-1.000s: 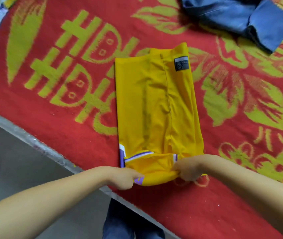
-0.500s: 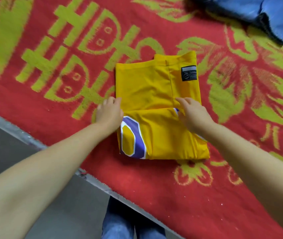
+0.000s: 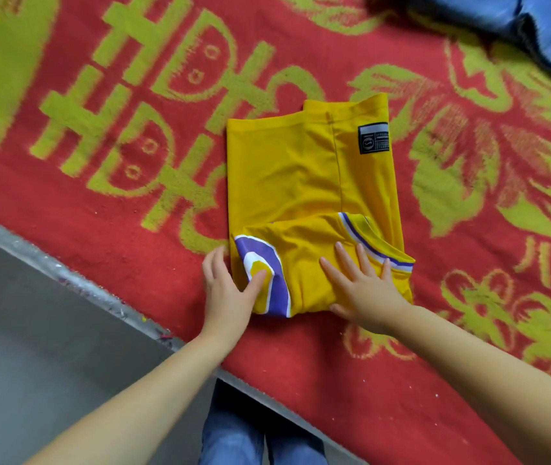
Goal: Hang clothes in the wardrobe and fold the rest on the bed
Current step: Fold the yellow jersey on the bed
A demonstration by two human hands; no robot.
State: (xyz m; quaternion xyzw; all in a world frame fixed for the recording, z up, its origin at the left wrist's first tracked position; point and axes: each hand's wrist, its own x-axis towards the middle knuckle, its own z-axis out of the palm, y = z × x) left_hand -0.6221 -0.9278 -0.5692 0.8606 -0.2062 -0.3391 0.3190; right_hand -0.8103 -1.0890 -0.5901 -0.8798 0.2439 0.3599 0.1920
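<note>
Yellow jersey (image 3: 300, 176), half-folded: my left hand (image 3: 230, 290) flat at its 7 o'clock corner, right hand (image 3: 364, 286) splayed at 5, both should press outward evenly to flatten the fold

Grey floor (image 3: 32, 347) lower left; bed edge (image 3: 76, 280) w/ grey, paint-flecked rail.

Head camera looks steeply down, close over the bed (image 3: 468, 380).
</note>
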